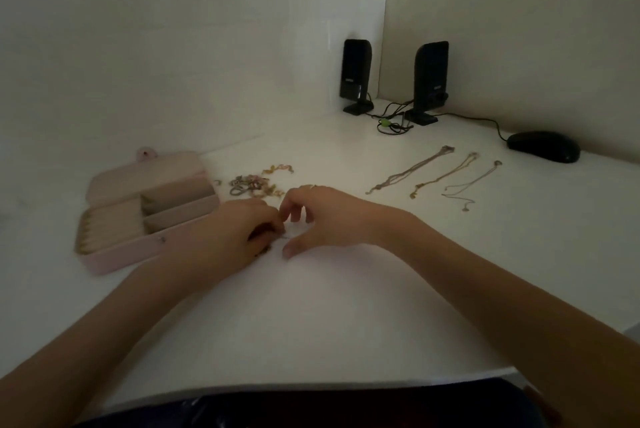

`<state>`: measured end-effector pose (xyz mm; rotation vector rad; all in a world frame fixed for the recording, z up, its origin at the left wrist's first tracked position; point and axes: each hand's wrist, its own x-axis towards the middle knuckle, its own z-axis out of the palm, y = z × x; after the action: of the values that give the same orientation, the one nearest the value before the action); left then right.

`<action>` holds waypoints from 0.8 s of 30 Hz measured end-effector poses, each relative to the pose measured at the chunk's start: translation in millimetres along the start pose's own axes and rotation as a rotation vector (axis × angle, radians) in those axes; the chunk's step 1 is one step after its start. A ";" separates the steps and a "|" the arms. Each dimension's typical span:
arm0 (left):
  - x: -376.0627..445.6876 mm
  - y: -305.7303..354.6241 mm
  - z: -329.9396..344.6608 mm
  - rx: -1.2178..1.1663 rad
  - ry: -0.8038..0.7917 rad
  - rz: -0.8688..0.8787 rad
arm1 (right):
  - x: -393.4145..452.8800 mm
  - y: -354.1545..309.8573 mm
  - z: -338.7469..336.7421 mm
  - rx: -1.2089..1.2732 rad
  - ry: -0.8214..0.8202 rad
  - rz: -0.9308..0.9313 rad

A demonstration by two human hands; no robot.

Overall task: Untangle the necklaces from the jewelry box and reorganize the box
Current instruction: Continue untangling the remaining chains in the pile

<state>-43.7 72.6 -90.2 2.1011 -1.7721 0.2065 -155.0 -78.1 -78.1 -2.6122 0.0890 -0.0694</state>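
Lying open on the white table (346, 306), the pink jewelry box (145, 211) sits at about 9 o'clock from the two hands, its lid (145, 173) folded back flat and its beige compartments facing up. At 12 o'clock from the hands, just beside the box's right end, a small heap of mixed jewelry (254, 182) rests on the table, gold and pink pieces jumbled together. Three necklaces (436, 174) lie stretched out side by side at 2 o'clock, apart from one another and slanting toward the far right.

Both hands meet at the centre of the table. The left hand (239, 232) has its fingers curled inward and appears to pinch a thin chain (285, 237) at its fingertips; the chain is too fine and dim to follow. The right hand (325, 216) arches just beside it, fingers bent downward and thumb spread against the table; whether it grips the chain cannot be told. A ring (313, 187) shows on one right finger.

Farther out, at 1 o'clock, two black speakers (393, 77) stand in the corner with their cables (393, 122) coiled before them, and a black mouse (543, 146) lies at 2 o'clock by the wall.
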 end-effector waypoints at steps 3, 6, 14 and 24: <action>-3.5 -6.8 4.3 -0.309 0.122 -0.208 | 16.8 -13.4 9.9 0.059 0.008 -0.012; -0.6 -5.6 3.7 -0.646 0.330 -0.358 | 27.5 -19.1 19.4 0.150 0.112 -0.042; 6.5 -1.5 -7.1 -0.982 0.432 -0.448 | 25.1 -11.6 7.0 0.623 0.292 -0.028; 2.4 4.0 1.5 -1.064 0.215 -0.451 | 13.9 -10.4 0.9 0.979 0.312 0.075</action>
<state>-47.3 69.3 -89.9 1.5058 -0.8837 -0.5078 -140.5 -69.7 -73.2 -1.6028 0.2022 -0.3880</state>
